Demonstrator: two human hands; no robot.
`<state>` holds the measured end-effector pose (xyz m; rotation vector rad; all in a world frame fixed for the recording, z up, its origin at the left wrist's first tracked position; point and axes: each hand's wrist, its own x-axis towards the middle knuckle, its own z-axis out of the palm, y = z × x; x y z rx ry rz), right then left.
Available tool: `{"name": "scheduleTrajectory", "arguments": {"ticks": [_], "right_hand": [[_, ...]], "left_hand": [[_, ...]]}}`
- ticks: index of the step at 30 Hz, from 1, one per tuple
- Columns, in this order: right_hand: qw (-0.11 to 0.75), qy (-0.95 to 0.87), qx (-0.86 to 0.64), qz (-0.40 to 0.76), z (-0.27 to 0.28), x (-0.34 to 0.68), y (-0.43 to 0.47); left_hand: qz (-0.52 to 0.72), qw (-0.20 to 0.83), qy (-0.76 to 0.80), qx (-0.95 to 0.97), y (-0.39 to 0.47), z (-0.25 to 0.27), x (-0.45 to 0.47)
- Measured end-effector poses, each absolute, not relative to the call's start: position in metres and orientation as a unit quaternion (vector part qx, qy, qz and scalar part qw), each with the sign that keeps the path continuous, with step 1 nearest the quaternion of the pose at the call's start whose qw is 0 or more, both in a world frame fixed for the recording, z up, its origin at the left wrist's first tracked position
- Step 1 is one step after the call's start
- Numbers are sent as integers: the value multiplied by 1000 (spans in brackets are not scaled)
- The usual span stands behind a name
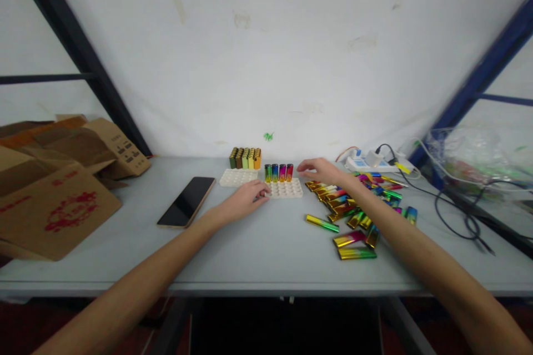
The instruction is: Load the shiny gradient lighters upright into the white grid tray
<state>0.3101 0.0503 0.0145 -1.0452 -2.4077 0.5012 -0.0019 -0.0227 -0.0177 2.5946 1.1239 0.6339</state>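
My left hand (249,195) is at the left end of a white tray with round holes (287,189), its curled fingers gripping the tray's edge. A row of several shiny rainbow-coloured lighters (282,173) stands upright along the tray's back side. Just right of that row is my right hand (320,170), its fingers reaching left and slightly bent, with nothing visible in them. Under and beside my right forearm lies a loose pile of metallic lighters (339,199), gold, green, pink and blue. One gold-green lighter (322,223) lies apart from the pile.
Behind my left hand is a second white holed tray (237,178), with a block of upright lighters (245,158) at its back. A phone (187,202) and an open cardboard box (62,199) are left. A power strip (366,162), black cable (470,224) and plastic bag (478,150) lie right.
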Motion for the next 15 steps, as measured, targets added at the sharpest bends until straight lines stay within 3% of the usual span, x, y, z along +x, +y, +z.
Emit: {"name": "scheduleTrajectory", "arguments": {"ticks": [3, 7, 15], "right_hand": [[183, -878, -429, 108, 15, 335, 46], [124, -894, -420, 92, 10, 360, 36], [143, -885, -437, 80, 4, 363, 36]], "left_hand": [[214, 123, 390, 887, -23, -17, -2], [218, 126, 391, 885, -22, -18, -2], [212, 123, 388, 889, -20, -19, -4]]}}
